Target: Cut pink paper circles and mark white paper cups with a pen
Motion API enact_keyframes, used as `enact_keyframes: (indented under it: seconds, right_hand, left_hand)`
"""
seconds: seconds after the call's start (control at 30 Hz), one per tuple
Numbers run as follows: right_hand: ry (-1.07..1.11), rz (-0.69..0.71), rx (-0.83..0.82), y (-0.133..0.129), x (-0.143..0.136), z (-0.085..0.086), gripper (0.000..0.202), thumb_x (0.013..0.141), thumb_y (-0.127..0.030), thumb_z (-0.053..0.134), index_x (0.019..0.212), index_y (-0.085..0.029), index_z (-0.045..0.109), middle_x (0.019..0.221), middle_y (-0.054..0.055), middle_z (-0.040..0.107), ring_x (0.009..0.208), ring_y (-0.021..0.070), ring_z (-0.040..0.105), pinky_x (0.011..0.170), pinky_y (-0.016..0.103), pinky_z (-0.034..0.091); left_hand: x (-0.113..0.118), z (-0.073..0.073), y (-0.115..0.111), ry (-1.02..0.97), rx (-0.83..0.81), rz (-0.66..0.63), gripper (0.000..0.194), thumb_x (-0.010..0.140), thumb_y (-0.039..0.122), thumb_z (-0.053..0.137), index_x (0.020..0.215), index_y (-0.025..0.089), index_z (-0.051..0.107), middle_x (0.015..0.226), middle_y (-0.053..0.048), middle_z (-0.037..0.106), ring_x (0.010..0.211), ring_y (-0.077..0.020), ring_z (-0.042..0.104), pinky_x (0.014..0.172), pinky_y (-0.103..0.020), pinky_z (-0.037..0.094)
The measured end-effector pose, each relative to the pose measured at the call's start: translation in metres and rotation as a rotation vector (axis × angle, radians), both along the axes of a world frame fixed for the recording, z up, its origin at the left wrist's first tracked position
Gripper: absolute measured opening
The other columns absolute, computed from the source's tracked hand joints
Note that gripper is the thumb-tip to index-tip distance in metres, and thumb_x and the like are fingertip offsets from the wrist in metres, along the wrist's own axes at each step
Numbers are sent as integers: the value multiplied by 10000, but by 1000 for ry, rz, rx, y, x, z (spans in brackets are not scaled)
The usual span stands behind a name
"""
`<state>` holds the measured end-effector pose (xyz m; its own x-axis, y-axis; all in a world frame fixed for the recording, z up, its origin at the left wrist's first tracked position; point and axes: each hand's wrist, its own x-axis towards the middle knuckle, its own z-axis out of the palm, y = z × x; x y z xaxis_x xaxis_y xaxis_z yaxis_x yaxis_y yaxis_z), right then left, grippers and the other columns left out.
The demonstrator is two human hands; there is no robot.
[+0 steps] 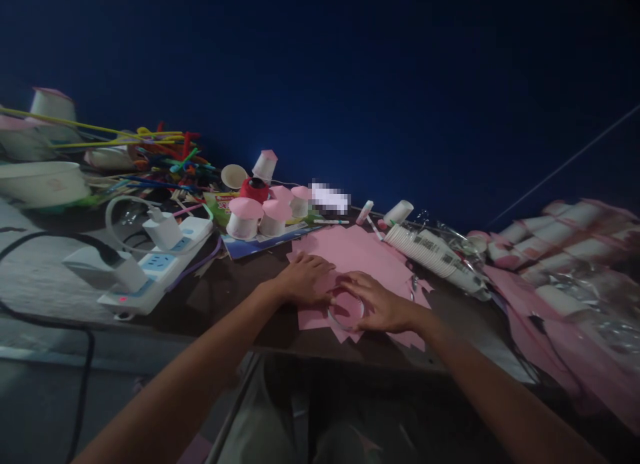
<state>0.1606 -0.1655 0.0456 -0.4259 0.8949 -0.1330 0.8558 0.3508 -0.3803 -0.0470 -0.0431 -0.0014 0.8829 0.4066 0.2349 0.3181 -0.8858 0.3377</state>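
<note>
On the dark tabletop (225, 294), sheets of pink paper (370, 254) lie overlapped in front of the person, their edges cut in jagged points. A thin white ring (332, 316) rests on the paper near its front edge, with pink showing through its middle. The right hand (383, 305) grasps it lightly, fingers curved over its far side and thumb by the near rim. The left hand (306, 279) is spread palm down on the paper, unclenched, its fingertips just beside the ring (whether they touch it, I cannot tell). Beyond the left hand, white paper cups with pink cone tops (275, 217) stand grouped at a blue-edged flat sheet (265, 243), near a red round object (255, 190). A marker (331, 222) and a glue stick (365, 213) lie past the paper's far edge. To the right, a nested stack of paper cups (425, 259) lies on its side, partly in clear plastic. On the left, a white power strip (165, 267) with a red light carries plugged-in chargers, and behind it coloured pipe cleaners (173, 147) are heaped near a white bowl (43, 184).
</note>
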Motion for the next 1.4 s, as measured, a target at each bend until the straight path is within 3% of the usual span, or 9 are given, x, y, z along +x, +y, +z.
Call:
enact_keyframes:
  seconds: [0.37,0.57,0.83,1.07,1.27,1.4]
  right_hand:
    - [26,31,-31,2,7,-8,868,739,-556,668,1449,-177,341,1504,176,307,1400,346,229,1139,526,211]
    - [-4,22,-72,3,6,-7,877,748,-536,661,1458,-152,317,1522,191,270,1414,346,198,1143,536,184]
    - [22,17,-68,1,2,-3,839,747,-452,684,1448,-150,337,1509,186,296,1399,335,237,1140,516,212]
    - [-41,-29,-136,1,-5,6,862,731,-406,699,1455,-130,321,1524,185,273,1409,337,226,1146,490,218]
    - [-93,-11,-136,3,-9,11,908,711,-431,712,1455,-103,307,1525,194,260,1403,331,237,1148,459,222]
    - [-79,-8,-63,3,-11,11,849,674,-415,747,1394,-115,412,1435,196,395,1329,340,350,1109,458,290]
  left_hand:
    - [0,-2,1,-3,8,-4,756,739,719,507,1310,224,476,1331,-105,538,1227,-308,460,1068,-493,257]
    - [0,3,0,13,-11,-6,741,736,706,526,1294,220,495,1348,-108,534,1234,-317,458,1059,-486,268]
    - [0,5,10,-39,-244,39,449,953,373,302,1347,187,412,1280,-86,605,1240,-207,498,1102,-444,237]
    - [2,0,14,-81,-255,72,391,946,325,309,1246,176,510,1337,-102,557,1268,-215,474,1109,-461,254]
    - [1,1,12,-303,-418,50,394,864,288,476,1231,150,523,1101,-91,685,1020,-172,634,947,-334,465]
    - [0,18,4,-383,-277,92,272,851,266,503,1074,169,624,1122,-88,675,1053,-199,612,949,-355,466]
